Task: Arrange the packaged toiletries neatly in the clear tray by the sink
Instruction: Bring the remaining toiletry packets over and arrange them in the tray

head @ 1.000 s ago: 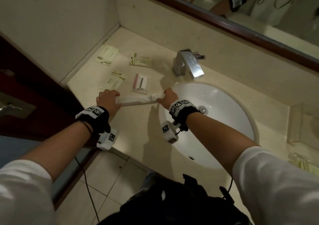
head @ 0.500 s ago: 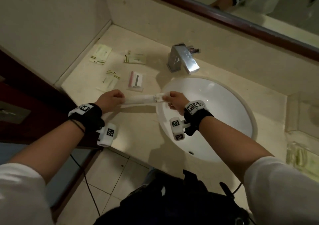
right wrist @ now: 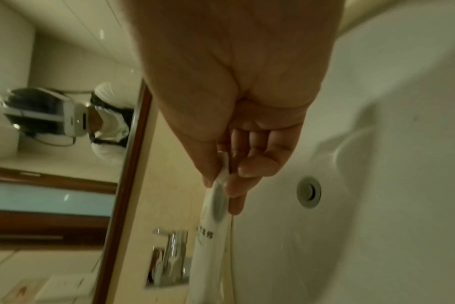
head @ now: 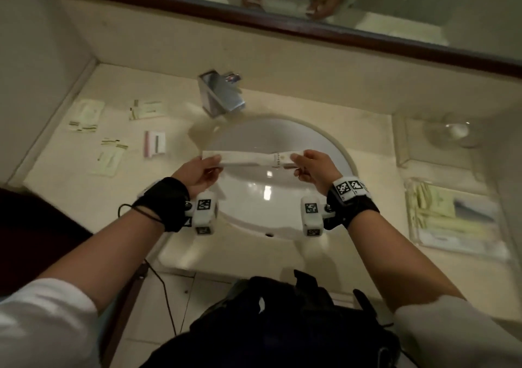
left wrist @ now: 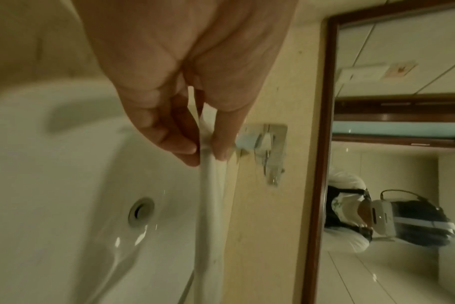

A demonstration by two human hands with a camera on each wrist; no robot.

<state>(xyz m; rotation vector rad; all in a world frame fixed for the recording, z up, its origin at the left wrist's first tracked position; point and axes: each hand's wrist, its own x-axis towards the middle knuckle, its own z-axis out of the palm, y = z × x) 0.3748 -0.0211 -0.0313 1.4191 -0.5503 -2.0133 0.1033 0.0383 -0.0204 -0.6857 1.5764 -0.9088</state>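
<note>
1. Both hands are on the long white paper-wrapped packet [head: 248, 159]: the left hand [head: 197, 176] pinches its left end between thumb and fingers, and the right hand [head: 316, 169] pinches the right end the same way.
2. A second ago that packet was over the counter left of the basin. Now it's hanging level over the white oval sink [head: 324, 141], so it's been carried rightward.
3. My guess is that it's headed for the clear plastic tray [head: 411, 227] at the right, which already holds some pale green packets [head: 436, 208].
4. Farther left, four flat sachets [head: 108, 155] and a small pink-edged box [head: 154, 143] lie on the beige counter, so there's plenty left to move.
5. Farthest back is the chrome square tap [head: 221, 93].
</note>
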